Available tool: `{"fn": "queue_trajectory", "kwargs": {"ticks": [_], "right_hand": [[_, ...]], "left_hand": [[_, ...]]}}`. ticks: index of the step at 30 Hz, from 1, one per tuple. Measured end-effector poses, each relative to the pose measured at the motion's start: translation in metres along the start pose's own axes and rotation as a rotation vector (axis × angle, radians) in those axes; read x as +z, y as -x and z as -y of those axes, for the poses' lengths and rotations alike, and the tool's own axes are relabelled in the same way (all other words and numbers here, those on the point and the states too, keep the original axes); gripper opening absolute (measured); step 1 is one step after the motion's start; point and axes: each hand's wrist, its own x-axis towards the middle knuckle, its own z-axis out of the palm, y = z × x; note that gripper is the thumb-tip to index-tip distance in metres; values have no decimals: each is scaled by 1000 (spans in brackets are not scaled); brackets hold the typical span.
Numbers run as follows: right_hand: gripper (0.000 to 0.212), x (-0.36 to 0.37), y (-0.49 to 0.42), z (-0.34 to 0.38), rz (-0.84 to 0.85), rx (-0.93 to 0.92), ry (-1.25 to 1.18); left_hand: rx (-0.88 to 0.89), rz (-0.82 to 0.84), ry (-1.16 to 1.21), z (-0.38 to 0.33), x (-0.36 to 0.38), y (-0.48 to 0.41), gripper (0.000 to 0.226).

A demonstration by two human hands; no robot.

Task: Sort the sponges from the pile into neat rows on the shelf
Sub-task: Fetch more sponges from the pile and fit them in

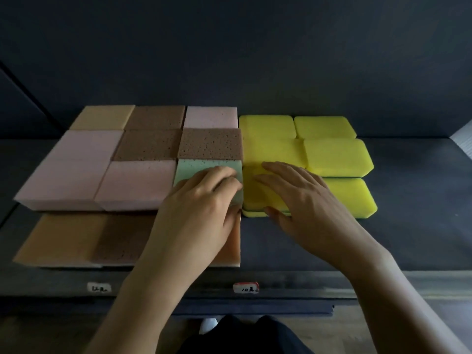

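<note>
Now, left hand (pixel 201 200): fingers curled over top of pale green rectangular foam sponge (pixel 189 169), thumb at its front face; gripping it
Right hand (pixel 306 205): fingers straight, spread, lying flat on yellow rounded foam sponge (pixel 251 196); thumb touches front edge
Green sponge position: centre of frame, brown porous sponge (pixel 209 144) touching behind, pink foam sponge (pixel 138 185) touching at left, yellow stack at right
Support: dark shelf board (pixel 408 226)
Shelf front, lower centre: two small price labels (pixel 245 287)
</note>
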Motion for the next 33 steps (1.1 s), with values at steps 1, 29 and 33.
{"fn": "queue_trajectory", "kwargs": {"ticks": [1, 29, 33], "right_hand": [[62, -2, 1, 0, 5, 0, -12], [45, 94, -104, 420, 8, -666, -326], [45, 119, -146, 505, -4, -650, -291]], "left_hand": [[2, 0, -16, -1, -1, 3, 38], [-783, -261, -358, 198, -157, 303, 34], [-826, -251, -410, 278, -191, 335, 34]]}}
